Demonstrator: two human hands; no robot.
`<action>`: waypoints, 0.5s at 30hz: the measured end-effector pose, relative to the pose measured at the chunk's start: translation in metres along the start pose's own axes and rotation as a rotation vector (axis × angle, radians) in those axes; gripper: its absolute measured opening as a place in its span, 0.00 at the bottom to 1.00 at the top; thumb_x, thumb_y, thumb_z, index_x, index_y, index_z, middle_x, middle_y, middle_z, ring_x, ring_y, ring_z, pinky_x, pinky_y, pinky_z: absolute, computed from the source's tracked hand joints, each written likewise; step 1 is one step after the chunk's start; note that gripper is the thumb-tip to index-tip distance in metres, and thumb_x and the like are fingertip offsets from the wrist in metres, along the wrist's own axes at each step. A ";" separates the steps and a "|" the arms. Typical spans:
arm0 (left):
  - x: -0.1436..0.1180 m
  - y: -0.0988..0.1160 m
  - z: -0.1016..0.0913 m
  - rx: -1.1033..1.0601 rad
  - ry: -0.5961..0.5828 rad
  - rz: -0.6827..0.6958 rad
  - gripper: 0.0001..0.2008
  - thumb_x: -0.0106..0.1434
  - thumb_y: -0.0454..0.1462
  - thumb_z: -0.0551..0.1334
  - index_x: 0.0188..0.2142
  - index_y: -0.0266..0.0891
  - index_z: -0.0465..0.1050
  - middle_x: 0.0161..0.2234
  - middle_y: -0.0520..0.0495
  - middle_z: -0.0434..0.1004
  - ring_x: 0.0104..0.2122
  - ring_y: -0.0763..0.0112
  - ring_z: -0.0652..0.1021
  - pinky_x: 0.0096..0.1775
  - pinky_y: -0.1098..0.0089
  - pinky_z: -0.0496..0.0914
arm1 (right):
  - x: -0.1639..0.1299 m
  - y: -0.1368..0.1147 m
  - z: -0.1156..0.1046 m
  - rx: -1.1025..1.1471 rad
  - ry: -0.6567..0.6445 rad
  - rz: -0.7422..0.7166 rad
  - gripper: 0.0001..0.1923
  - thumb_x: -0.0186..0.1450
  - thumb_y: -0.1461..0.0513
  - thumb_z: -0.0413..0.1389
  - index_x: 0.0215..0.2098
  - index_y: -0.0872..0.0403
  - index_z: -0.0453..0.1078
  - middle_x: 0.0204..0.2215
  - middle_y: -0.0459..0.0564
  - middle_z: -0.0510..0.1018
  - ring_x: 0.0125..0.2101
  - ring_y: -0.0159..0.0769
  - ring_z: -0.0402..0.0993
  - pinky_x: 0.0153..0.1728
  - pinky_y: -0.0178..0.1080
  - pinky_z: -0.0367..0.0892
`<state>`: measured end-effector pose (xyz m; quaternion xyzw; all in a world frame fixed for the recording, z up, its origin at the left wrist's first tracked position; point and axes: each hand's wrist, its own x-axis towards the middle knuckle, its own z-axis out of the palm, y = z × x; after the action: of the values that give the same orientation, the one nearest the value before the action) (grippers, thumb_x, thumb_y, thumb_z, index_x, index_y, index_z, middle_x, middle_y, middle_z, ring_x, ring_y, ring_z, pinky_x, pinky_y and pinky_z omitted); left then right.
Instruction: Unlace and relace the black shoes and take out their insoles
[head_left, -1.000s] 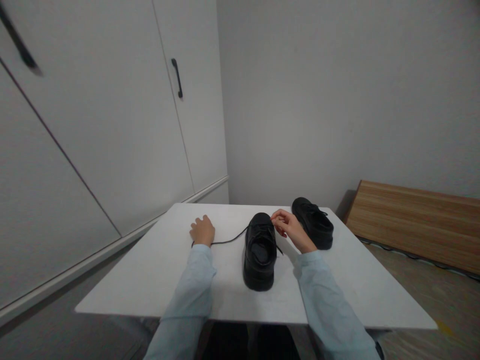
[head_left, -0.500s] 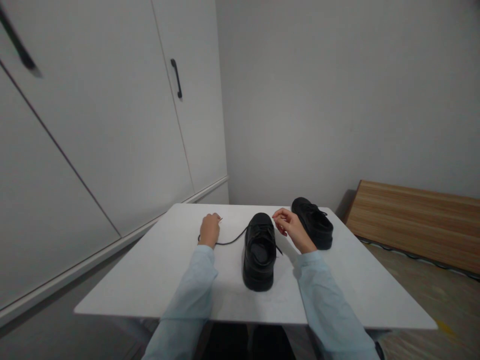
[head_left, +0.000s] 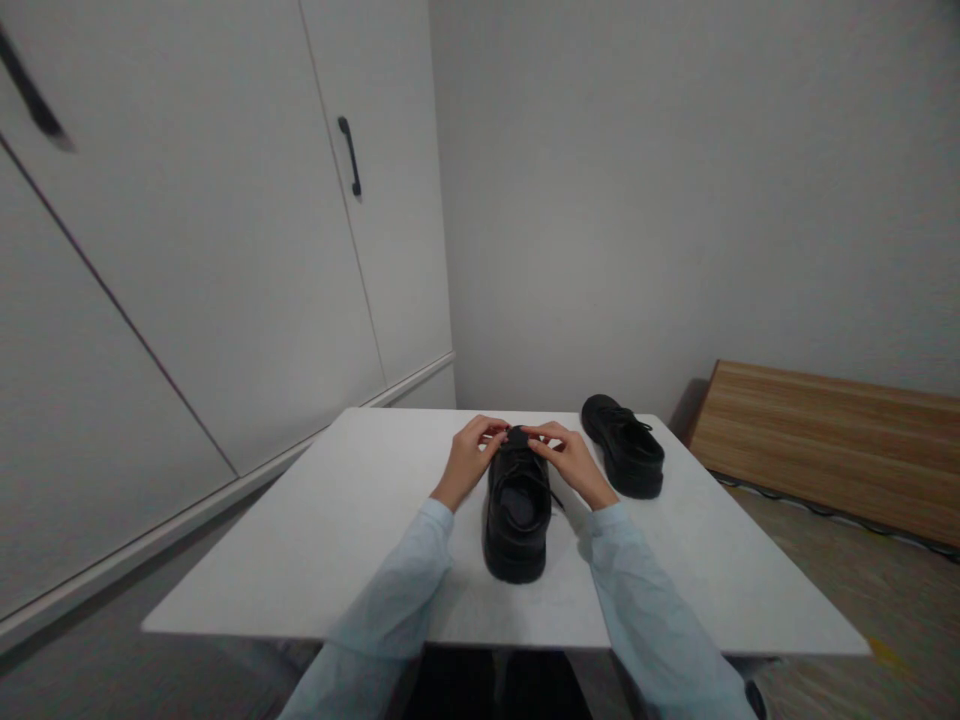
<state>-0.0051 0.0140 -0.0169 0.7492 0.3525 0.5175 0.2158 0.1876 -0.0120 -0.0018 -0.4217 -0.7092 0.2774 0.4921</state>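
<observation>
Left hand (head_left: pixel 469 453), right hand (head_left: pixel 571 456), grips unclear, at black shoe (head_left: pixel 517 540), toe (head_left: pixel 517 437) forward, long axis front-to-back

Shoes (head_left: pixel 516 562) black; sleeves (head_left: pixel 394 595) pale blue; tabletop (head_left: pixel 300 560) white; board (head_left: pixel 817 435) brown, wood-grained.

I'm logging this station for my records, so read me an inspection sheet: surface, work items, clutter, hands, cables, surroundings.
Surface: white table, two black shoes on it.
Work items: near shoe upright, toe pointing away, a lace end out to its right; far shoe upright, beyond the right hand.
Clutter: nothing seen.
Hands: left hand and right hand at the near shoe's toe; grip unclear.
Cables: dark, cable-like line below the board.
Surroundings: cupboard left, wall ahead.
</observation>
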 end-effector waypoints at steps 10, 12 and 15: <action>-0.006 0.013 0.010 -0.006 -0.017 0.070 0.06 0.59 0.39 0.62 0.34 0.39 0.76 0.32 0.48 0.78 0.32 0.71 0.75 0.38 0.68 0.70 | -0.001 -0.005 0.006 0.103 0.000 -0.051 0.06 0.56 0.58 0.63 0.33 0.49 0.78 0.37 0.51 0.81 0.41 0.41 0.73 0.39 0.41 0.65; -0.006 0.014 0.009 -0.034 0.018 0.070 0.07 0.58 0.40 0.63 0.33 0.40 0.77 0.31 0.48 0.76 0.32 0.70 0.74 0.36 0.69 0.70 | -0.001 -0.004 0.007 0.134 0.020 -0.028 0.05 0.54 0.59 0.64 0.29 0.51 0.77 0.35 0.50 0.81 0.38 0.40 0.74 0.37 0.40 0.65; -0.005 0.015 0.008 -0.095 0.045 0.042 0.09 0.57 0.43 0.64 0.31 0.40 0.78 0.31 0.47 0.73 0.32 0.70 0.73 0.33 0.71 0.68 | -0.001 -0.003 0.009 0.153 0.027 0.000 0.05 0.53 0.59 0.64 0.26 0.52 0.76 0.33 0.50 0.80 0.35 0.39 0.74 0.35 0.39 0.66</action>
<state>0.0059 0.0007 -0.0133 0.7335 0.3165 0.5548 0.2325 0.1784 -0.0135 -0.0032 -0.3865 -0.6792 0.3254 0.5323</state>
